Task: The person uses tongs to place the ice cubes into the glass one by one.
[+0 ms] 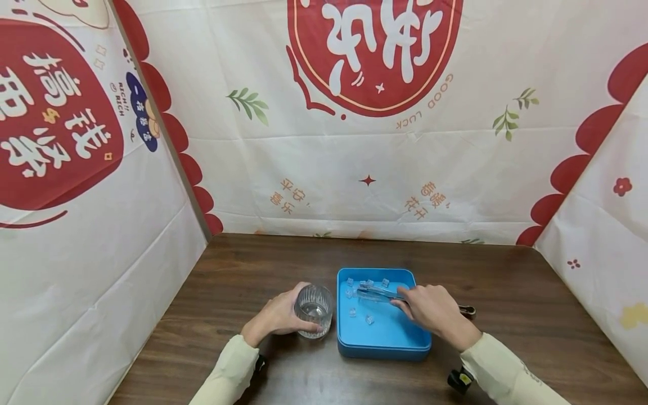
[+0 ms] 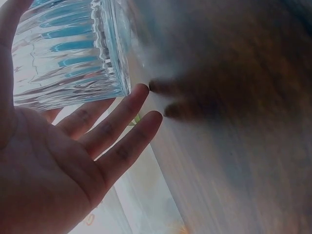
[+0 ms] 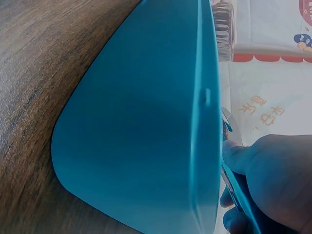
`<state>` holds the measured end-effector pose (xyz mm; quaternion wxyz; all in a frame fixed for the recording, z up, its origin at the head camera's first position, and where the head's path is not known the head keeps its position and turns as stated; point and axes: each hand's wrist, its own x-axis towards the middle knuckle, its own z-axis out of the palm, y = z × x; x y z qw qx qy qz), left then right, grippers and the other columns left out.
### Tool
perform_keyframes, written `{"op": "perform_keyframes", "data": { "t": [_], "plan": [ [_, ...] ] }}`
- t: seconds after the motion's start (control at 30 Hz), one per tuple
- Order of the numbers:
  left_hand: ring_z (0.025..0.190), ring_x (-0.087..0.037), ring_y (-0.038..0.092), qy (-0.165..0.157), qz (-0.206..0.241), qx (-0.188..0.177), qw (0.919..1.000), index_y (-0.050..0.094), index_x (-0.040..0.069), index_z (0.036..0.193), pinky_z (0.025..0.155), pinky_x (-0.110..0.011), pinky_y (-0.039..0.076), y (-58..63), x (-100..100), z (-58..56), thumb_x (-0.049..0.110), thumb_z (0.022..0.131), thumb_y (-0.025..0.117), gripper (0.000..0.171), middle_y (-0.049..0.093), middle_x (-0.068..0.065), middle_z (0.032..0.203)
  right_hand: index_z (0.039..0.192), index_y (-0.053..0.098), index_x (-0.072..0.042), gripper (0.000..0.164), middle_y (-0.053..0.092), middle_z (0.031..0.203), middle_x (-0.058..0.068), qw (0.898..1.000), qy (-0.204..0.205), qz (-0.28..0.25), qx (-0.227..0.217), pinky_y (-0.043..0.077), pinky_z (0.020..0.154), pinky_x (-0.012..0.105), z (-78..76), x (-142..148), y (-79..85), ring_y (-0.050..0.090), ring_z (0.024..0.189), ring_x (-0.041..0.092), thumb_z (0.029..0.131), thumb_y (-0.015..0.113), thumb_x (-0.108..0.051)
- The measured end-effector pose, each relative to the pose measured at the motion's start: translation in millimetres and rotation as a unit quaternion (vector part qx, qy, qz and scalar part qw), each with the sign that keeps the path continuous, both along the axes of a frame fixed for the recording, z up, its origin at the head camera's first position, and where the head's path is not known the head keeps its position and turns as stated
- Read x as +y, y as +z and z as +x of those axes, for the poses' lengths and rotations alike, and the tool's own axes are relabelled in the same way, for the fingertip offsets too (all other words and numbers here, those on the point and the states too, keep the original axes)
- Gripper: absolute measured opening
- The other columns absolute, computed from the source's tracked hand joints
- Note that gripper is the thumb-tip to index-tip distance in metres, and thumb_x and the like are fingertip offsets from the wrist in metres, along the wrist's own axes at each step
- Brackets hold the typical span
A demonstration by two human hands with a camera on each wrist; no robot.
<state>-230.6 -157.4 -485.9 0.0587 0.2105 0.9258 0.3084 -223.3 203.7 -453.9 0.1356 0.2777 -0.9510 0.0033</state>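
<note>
My left hand [image 1: 279, 313] holds a clear ribbed drinking glass [image 1: 315, 315] between thumb and fingers, just left of a blue square box [image 1: 385, 350]. In the left wrist view the lower fingers [image 2: 134, 139] stretch out past the base of the glass, their tips at the tabletop. My right hand [image 1: 436, 310] grips metal tongs [image 1: 376, 292], whose tips reach into the box among small clear cubes [image 1: 370, 319]. Seen from the right wrist, the box wall hides the tong tips. Behind the hand, the tongs' rear end [image 1: 468, 311] sticks out on the right.
Everything stands on a dark wooden table [image 1: 263, 256]. White printed cloth [image 1: 324, 152] with red patterns walls in its back and both sides. Several clear cubes lie scattered over the left and back parts of the box floor.
</note>
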Motion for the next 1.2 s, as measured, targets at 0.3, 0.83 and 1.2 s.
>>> {"op": "perform_keyframes", "data": {
  "t": [0.3,0.83,1.2],
  "plan": [
    [0.102,-0.019,0.063,-0.004,-0.004,0.008,1.0000,0.044,0.020,0.140,0.083,-0.043,0.051,-1.2,0,-0.3,0.063,0.066,0.083,0.094,0.065,-0.002,0.117,0.079,0.057,-0.018,0.026,0.029,0.051,-0.008,1.000,0.002,-0.013,0.003,0.020,0.040,0.020,1.0,0,-2.8,0.027,0.040,0.006,0.089,0.072,-0.037],
    [0.100,-0.017,0.062,-0.003,-0.002,0.006,1.0000,0.045,0.022,0.138,0.083,-0.040,0.051,0.1,0,-0.1,0.064,0.065,0.083,0.092,0.065,0.000,0.115,0.077,0.057,-0.019,0.029,0.030,0.049,-0.008,1.000,-0.011,-0.004,0.008,0.022,0.040,0.021,1.6,-1,5.7,0.029,0.039,0.006,0.092,0.068,-0.040],
    [0.100,-0.020,0.064,-0.004,-0.010,0.018,0.9998,0.045,0.022,0.138,0.082,-0.041,0.052,-1.5,0,-1.8,0.062,0.065,0.084,0.092,0.067,-0.002,0.114,0.076,0.057,-0.019,0.028,0.031,0.050,-0.009,0.999,-0.004,-0.009,0.034,0.022,0.040,0.022,1.9,-1,13.1,0.030,0.040,0.005,0.090,0.070,-0.040]
  ]
}}
